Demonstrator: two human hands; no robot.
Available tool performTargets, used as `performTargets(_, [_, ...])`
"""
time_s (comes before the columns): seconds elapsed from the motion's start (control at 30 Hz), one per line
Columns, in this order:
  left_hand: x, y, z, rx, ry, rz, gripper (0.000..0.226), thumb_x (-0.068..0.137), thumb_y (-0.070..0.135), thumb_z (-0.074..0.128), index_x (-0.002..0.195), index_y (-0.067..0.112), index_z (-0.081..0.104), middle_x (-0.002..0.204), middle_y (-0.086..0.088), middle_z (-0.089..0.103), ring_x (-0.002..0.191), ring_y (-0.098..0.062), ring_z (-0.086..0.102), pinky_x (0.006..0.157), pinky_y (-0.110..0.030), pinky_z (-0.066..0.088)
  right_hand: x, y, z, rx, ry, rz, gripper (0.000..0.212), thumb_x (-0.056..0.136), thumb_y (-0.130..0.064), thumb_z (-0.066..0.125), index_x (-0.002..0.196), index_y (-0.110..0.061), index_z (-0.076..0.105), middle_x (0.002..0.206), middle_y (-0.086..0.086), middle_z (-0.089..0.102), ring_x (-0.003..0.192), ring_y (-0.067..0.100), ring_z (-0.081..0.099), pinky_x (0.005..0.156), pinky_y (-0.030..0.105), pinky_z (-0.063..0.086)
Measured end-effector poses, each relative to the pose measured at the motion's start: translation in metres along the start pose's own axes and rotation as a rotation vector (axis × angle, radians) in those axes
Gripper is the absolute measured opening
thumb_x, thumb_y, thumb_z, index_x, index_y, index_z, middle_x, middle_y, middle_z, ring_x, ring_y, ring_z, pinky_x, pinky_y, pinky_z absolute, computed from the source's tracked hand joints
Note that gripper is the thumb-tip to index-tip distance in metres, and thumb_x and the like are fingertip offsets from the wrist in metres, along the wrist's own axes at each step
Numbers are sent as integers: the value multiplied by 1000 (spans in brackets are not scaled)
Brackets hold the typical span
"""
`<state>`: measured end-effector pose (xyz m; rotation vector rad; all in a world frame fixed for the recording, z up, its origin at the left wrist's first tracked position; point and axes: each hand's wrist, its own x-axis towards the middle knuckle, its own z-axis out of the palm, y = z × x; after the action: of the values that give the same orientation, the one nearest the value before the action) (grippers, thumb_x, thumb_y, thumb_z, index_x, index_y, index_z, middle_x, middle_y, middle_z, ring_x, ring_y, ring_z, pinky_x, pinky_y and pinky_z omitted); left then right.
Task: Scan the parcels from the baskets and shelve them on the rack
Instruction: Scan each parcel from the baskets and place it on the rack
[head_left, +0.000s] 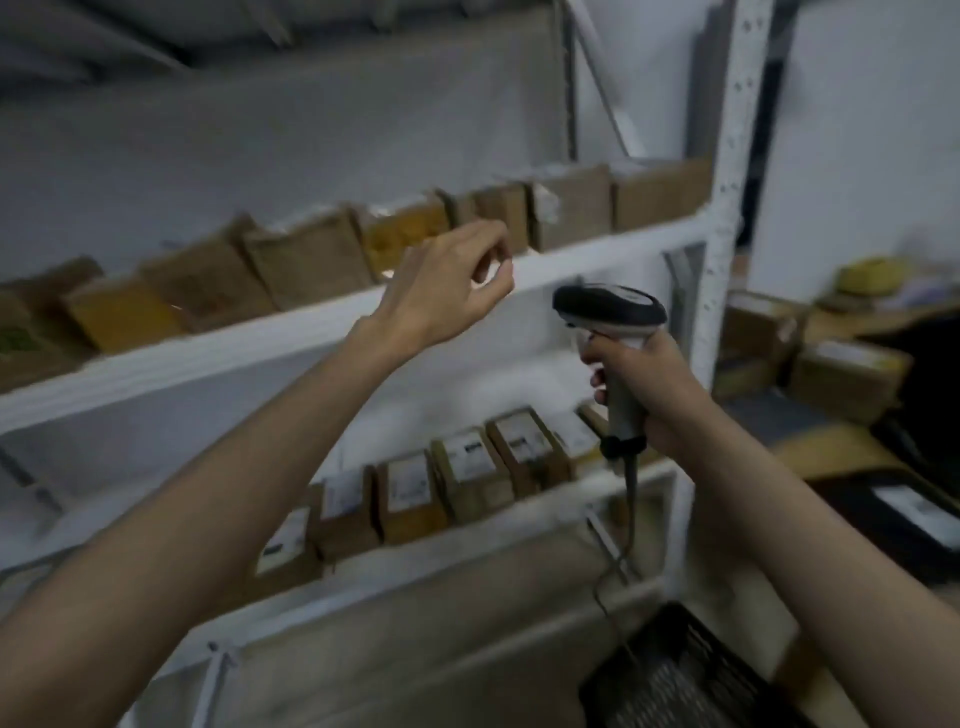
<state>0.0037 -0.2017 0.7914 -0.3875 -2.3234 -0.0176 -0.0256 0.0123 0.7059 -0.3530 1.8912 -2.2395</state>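
A white metal rack (719, 218) fills the view. Its upper shelf (291, 332) carries a row of several brown cardboard parcels (306, 265). The lower shelf holds another row of labelled parcels (467, 483). My left hand (447, 291) hovers in front of the upper shelf edge, fingers loosely curled and holding nothing. My right hand (649, 389) grips the handle of a grey and black barcode scanner (613, 317), whose head points left at the rack. Its cable (631, 519) hangs down toward a black basket (685, 675) at the bottom right. The image is motion-blurred.
To the right of the rack, more cardboard boxes (841, 374) are piled on a surface beside a dark object. A yellow item (872, 275) lies farther back on the right. A grey wall stands behind the rack.
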Motion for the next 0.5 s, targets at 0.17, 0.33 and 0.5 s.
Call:
performTargets(0.17, [-59,55,113,-247,-358,-13,15,93,35,49,88,25,58,75,7,59,68,-18,53,62,-37,47,-42,65,-63,-4,229,143,8,90,-1,63,88,-9,63,60,2,58,43,9,52,42,23,45])
performTargets(0.33, [-102,128,211,-444,-744,83,14,98,35,57,93,25,65,82,4,64,74,-19,59,65,-37,48,-105,137,-130,43,476,287,9,89,-6,64,97,-11,66,70,5,60,52,15,53,47,28,43])
performTargets(0.5, [-145,241,282,-596,-1107,233,18,99,39,53,88,30,63,77,0,65,73,-18,61,63,-35,45,-196,204,-200,92,800,446,9,88,-3,62,93,-10,62,69,7,58,48,13,52,47,28,43])
